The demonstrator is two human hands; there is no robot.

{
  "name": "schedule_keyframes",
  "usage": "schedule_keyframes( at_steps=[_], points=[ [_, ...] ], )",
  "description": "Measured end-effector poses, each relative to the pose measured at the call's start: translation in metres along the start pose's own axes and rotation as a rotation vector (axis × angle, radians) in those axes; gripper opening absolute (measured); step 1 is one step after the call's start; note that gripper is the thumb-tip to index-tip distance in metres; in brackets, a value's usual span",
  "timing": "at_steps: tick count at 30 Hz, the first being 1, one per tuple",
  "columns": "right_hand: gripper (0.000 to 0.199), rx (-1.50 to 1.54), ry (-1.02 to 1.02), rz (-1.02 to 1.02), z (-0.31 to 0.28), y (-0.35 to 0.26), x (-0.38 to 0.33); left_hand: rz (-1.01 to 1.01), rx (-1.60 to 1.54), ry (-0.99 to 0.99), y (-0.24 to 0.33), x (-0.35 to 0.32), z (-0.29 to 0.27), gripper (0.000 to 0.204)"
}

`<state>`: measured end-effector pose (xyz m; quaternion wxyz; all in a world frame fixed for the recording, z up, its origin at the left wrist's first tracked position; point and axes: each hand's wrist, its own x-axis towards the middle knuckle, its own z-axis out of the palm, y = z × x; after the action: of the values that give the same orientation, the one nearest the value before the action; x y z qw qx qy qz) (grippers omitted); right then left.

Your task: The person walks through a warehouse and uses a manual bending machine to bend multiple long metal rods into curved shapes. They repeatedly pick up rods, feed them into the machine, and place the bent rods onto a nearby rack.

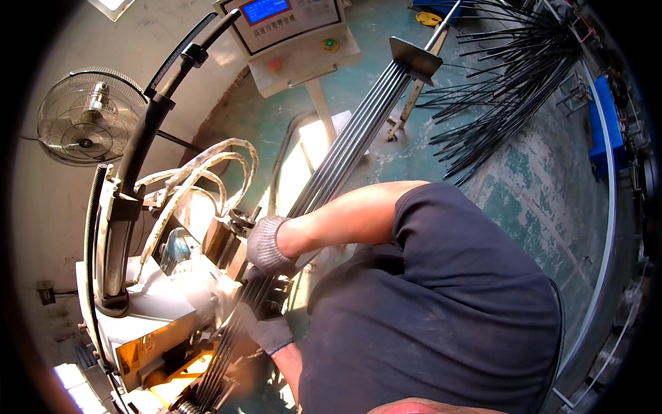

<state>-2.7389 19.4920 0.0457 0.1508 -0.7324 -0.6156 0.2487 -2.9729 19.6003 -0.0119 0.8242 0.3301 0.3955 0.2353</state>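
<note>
A bundle of several long, thin metal tubes (345, 152) runs diagonally from the upper right down to the machine at the lower left. My right hand (269, 247), in a grey knitted glove, reaches across and is closed over the tubes near their middle. Lower down, my left hand (267, 331), also gloved, is against the same bundle with its fingers bent round it; motion and glare blur its fingertips. The far part of the bundle passes by a dark rectangular plate (416, 61). Beside my hands is the white-bodied machine (155, 297) with pale wrapped hoses (196, 176).
A control panel (289, 52) with a blue screen and buttons stands at the top. At left are a round fan (91, 117) and a tall black machine arm (134, 155). Many loose dark rods (496, 96) lie at upper right, near a blue bin (605, 127).
</note>
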Motion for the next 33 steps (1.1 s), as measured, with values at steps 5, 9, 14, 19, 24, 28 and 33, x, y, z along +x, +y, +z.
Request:
schedule_keyframes(
  at_steps=[5, 9, 14, 19, 24, 28, 33],
  points=[
    [0.028, -0.062, -0.051, -0.076, -0.002, 0.007, -0.002, -0.101, -0.003, -0.084, -0.013, 0.001, 0.006, 0.040],
    [0.031, -0.042, -0.085, -0.018, -0.024, 0.022, -0.015, -0.099, -0.046, -0.033, -0.014, 0.004, 0.028, 0.043],
    [0.057, 0.017, -0.086, 0.085, -0.029, 0.017, -0.022, -0.052, -0.090, -0.129, -0.019, 0.002, -0.006, 0.047],
    [0.056, -0.209, -0.216, 0.194, -0.048, 0.028, -0.023, -0.054, -0.225, -0.240, -0.004, 0.001, 0.030, 0.046],
    [0.055, -0.267, -0.114, 0.203, -0.029, 0.011, -0.022, -0.048, -0.326, -0.085, -0.020, -0.016, 0.000, 0.043],
    [0.050, -0.286, -0.104, 0.172, -0.031, 0.002, -0.027, 0.042, -0.408, -0.030, -0.035, -0.029, -0.010, 0.033],
    [0.047, -0.224, -0.099, 0.138, -0.031, 0.017, -0.020, 0.061, -0.445, 0.073, -0.045, -0.039, -0.029, 0.023]
  ],
)
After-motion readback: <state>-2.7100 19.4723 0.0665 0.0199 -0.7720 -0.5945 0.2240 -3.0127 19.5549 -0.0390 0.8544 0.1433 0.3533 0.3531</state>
